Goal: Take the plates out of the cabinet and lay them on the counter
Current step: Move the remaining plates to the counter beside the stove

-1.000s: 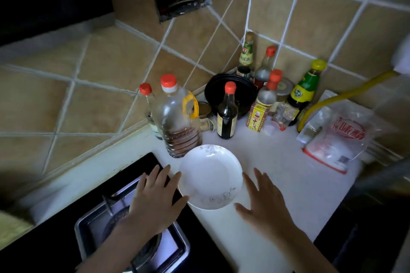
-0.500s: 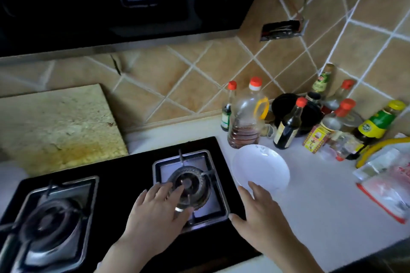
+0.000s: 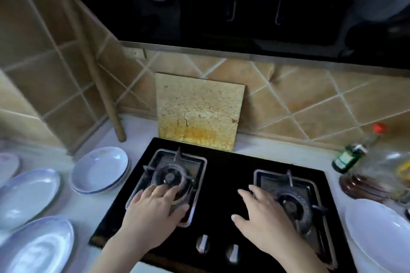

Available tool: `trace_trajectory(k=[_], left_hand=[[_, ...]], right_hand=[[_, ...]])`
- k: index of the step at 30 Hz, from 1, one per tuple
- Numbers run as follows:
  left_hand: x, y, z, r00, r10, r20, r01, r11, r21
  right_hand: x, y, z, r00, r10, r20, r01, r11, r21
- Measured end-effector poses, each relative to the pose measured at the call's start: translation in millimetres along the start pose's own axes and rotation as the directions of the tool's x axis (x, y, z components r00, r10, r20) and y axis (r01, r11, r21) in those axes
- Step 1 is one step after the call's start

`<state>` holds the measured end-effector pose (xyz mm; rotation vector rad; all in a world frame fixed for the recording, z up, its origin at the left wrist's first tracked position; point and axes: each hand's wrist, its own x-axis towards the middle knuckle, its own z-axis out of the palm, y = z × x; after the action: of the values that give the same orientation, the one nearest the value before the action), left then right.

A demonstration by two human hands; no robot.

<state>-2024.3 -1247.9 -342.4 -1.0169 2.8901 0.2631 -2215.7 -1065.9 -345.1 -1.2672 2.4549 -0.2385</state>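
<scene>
Several white plates lie on the white counter (image 3: 137, 131). One white plate (image 3: 379, 235) sits at the right of the black gas stove (image 3: 224, 186). To the stove's left a stacked round plate (image 3: 99, 169) and two oval plates (image 3: 26, 197) (image 3: 40, 248) rest, with another plate's edge (image 3: 7, 165) at the far left. My left hand (image 3: 155, 213) hovers over the left burner, fingers spread and empty. My right hand (image 3: 266, 221) hovers by the right burner, also spread and empty. No cabinet is visible.
A yellowed cutting board (image 3: 197, 111) leans on the tiled wall behind the stove. A wooden rolling pin (image 3: 99, 77) stands in the left corner. Bottles (image 3: 355, 153) and an oil jug (image 3: 386, 175) crowd the right counter. A dark range hood (image 3: 244, 2) hangs overhead.
The view has swung left, from the bottles and the white plate to the whole stove and the plates on its left. Both hands left the plate and moved left over the burners.
</scene>
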Motion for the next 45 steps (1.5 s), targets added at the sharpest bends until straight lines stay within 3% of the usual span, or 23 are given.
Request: trace_trajectory(k=[12,22,34,45], left_hand=[[21,-177,-23,0.987,-0.157,-0.028,0.156,0.987,-0.026],[44,-286,-8,0.958,-0.285,0.012,0.285,0.952,-0.109],[95,-364,45,0.901,-0.376,0.216,0.427,0.857,-0.290],[135,-386,65,0.805,-0.523,0.279,0.592,0.733,-0.335]], right_hand=[[120,-171,31,0.990,-0.126,0.063,0.132,0.987,-0.096],[203,-256,61,0.970,-0.200,0.142,0.213,0.973,-0.086],[300,-305,112,0.940,-0.101,0.327,0.142,0.984,-0.104],[347,-308,150,0.958,0.084,0.274,-0.067,0.995,-0.071]])
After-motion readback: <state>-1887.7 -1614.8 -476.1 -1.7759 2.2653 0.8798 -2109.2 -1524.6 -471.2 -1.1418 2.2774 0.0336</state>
